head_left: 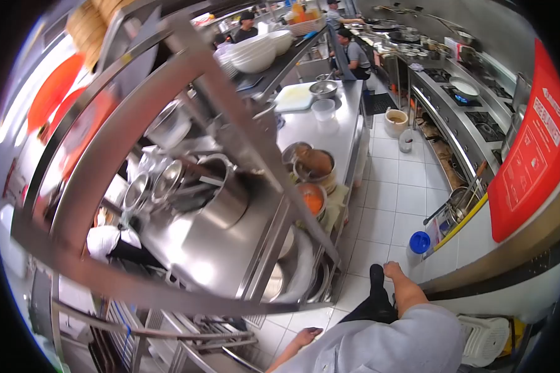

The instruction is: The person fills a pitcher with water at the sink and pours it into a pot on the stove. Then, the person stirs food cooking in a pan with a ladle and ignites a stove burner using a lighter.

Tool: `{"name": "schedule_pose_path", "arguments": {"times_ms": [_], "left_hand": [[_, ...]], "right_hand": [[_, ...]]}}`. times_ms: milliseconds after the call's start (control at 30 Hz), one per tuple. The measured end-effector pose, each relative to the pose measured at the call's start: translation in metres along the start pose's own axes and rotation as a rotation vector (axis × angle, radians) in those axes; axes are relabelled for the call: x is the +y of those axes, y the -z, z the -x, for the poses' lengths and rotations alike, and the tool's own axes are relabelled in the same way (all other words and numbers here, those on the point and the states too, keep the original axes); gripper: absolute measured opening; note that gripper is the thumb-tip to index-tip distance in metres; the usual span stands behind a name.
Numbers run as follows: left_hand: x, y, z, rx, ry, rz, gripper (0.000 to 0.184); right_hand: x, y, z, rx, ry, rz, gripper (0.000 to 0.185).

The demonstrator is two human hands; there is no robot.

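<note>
My right hand (392,269) is low in front of me, beside my dark shoe (378,274) and near a container with a blue lid (419,242). There is a gap between hand and container. My left hand (307,336) hangs over the white floor tiles, close to the lower corner of a steel rack (186,306). In neither hand can I see a held object. The fingers of both are too small and unclear to tell open from closed.
Left, a steel table (196,255) carries a tall pot (225,202) and strainers (168,180). Bowls of food (311,198) line its aisle side. On the right are stoves with a pan (464,86) over a blue flame and a red fire-blanket case (529,149). Farther back, a person (353,56) crouches near a bucket (396,123).
</note>
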State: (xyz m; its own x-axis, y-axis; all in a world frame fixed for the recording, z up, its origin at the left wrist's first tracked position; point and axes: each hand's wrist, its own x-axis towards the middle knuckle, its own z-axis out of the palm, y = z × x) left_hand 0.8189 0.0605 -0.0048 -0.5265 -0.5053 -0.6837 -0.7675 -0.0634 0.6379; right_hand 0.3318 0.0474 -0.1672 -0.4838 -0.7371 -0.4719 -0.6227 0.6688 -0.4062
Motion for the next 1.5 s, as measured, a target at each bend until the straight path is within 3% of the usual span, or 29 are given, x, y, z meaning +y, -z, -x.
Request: {"name": "schedule_pose_path", "arguments": {"times_ms": [33, 133, 200, 267, 300, 400, 433, 533, 667, 767, 933, 1000, 1100, 1167, 1200, 1233, 1300, 1367, 1500], "left_hand": [[0.049, 0.003, 0.0, 0.01, 0.048, 0.03, 0.053], [0.12, 0.008, -0.062, -0.045, 0.013, 0.032, 0.059], [0.175, 0.017, -0.111, -0.046, -0.034, -0.25, 0.066], [0.188, 0.023, -0.188, -0.11, -0.131, -0.196, 0.068], [0.206, 0.03, -0.213, -0.092, -0.148, -0.189, 0.068], [0.32, 0.061, -0.253, -0.025, -0.258, -0.127, 0.061], [0.334, 0.066, -0.282, -0.038, -0.229, -0.1, 0.06], [0.426, 0.081, -0.32, 0.052, -0.357, -0.199, 0.058], [0.539, 0.102, -0.374, -0.036, -0.446, -0.275, 0.057], [0.606, 0.129, -0.43, -0.044, -0.473, -0.422, 0.06], [0.679, 0.183, -0.549, 0.261, -0.525, -0.404, 0.055], [0.714, 0.216, -0.571, 0.343, -0.419, -0.448, 0.057], [0.724, 0.261, -0.637, 0.537, -0.321, -0.553, 0.065], [0.736, 0.288, -0.667, 0.583, -0.28, -0.6, 0.069], [0.747, 0.3, -0.681, 0.632, -0.245, -0.665, 0.073], [0.759, 0.31, -0.698, 0.648, -0.242, -0.648, 0.073], [0.775, 0.334, -0.724, 0.538, -0.174, -0.696, 0.076], [0.79, 0.347, -0.753, 0.541, -0.167, -0.722, 0.078], [0.829, 0.363, -0.802, 0.507, -0.138, -0.768, 0.081]], "right_hand": [[0.021, -0.012, -0.028, -0.079, 0.002, 0.053, 0.047], [-0.019, 0.082, -0.002, -0.155, -0.289, -0.08, 0.051], [-0.013, 0.097, -0.048, -0.219, -0.262, -0.026, 0.052], [-0.007, 0.125, -0.076, -0.385, -0.138, 0.137, 0.049], [0.04, 0.051, -0.156, -0.335, 0.115, 0.354, 0.037], [0.026, 0.128, -0.182, -0.27, 0.295, 0.376, 0.03], [0.025, 0.141, -0.192, -0.134, 0.295, 0.269, 0.03], [0.02, 0.196, -0.218, 0.041, 0.218, 0.165, 0.032], [0.029, 0.242, -0.243, 0.016, 0.018, 0.031, 0.033], [0.048, 0.256, -0.258, -0.181, -0.033, 0.118, 0.037], [0.099, 0.265, -0.294, -0.286, -0.12, 0.049, 0.04], [0.124, 0.273, -0.319, -0.401, 0.049, 0.208, 0.041], [0.15, 0.3, -0.349, -0.318, -0.091, 0.016, 0.04], [0.131, 0.353, -0.364, -0.39, -0.704, -0.575, 0.031], [0.13, 0.373, -0.382, -0.29, -0.791, -0.708, 0.025], [0.13, 0.396, -0.404, -0.284, -0.778, -0.691, 0.025], [0.129, 0.426, -0.441, 0.029, -0.645, -0.913, 0.024], [0.129, 0.448, -0.488, 0.087, -0.638, -1.06, 0.027], [0.096, 0.512, -0.577, 0.071, -0.562, -1.058, 0.027]]}}
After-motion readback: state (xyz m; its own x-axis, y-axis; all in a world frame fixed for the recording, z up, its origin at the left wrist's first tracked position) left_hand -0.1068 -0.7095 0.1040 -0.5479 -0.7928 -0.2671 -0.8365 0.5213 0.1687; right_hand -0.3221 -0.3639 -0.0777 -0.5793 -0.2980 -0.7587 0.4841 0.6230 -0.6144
